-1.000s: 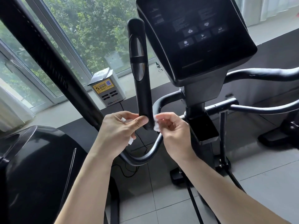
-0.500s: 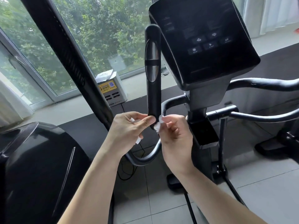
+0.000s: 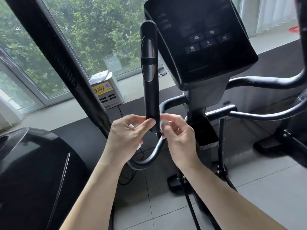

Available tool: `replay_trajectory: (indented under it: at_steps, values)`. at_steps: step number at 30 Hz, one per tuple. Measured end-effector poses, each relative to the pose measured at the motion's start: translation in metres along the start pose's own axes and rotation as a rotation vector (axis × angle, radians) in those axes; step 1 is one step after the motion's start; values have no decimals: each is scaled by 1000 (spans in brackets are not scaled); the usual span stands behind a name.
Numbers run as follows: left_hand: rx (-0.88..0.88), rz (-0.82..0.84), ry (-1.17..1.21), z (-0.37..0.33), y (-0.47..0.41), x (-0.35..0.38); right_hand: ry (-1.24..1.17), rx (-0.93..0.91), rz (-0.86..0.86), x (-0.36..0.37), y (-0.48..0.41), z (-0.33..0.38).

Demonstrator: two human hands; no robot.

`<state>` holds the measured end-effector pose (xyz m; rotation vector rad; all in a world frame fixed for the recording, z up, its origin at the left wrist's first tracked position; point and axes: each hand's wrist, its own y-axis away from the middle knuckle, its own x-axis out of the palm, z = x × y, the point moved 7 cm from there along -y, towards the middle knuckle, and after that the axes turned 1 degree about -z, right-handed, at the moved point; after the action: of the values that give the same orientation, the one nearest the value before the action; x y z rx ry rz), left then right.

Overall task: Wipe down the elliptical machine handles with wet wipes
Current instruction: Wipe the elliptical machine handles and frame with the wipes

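Observation:
A black upright handle (image 3: 150, 93) with silver sensor plates stands in front of the elliptical's console (image 3: 199, 40). My left hand (image 3: 127, 136) and my right hand (image 3: 177, 135) flank the handle's lower end. Both pinch a white wet wipe (image 3: 162, 122) that passes behind the handle; bits of it show between the fingers of each hand. Below the hands the handle joins a curved black tube (image 3: 149, 158).
A long black moving arm (image 3: 54, 53) slants across the left. A right-hand bar (image 3: 259, 83) curves off to the right. A white charging station (image 3: 106, 92) sits by the window. A black machine housing (image 3: 33, 171) fills the lower left. Grey floor tiles lie below.
The view has shifted slightly, so the handle sits more to the centre. Both hands stay at the handle's lower end with the wipe; the right hand's fingers have shifted a little.

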<state>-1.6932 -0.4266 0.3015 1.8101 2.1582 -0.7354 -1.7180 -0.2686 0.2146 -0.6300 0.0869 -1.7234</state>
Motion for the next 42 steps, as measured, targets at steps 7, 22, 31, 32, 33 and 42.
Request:
replay_trajectory:
  at_steps: [7, 22, 31, 32, 33, 42]
  values:
    - [5, -17, -56, -3, -4, -1, 65, 53, -77, -7, -10, -41]
    - [-106, 8, -107, -7, -10, 0, 62, 276, -176, -25, -95, -84]
    - [-127, 0, -131, -10, -10, 1, 225, 197, -122, -17, -100, -88]
    - [-129, -4, -131, -11, -10, 2, 234, 196, -109, -17, -100, -87]
    - [-131, -7, -135, -11, -9, 1, 225, 208, -97, -17, -101, -88]
    - [-142, -1, -151, -17, -8, 5, 35, 235, 93, -16, -64, -65]
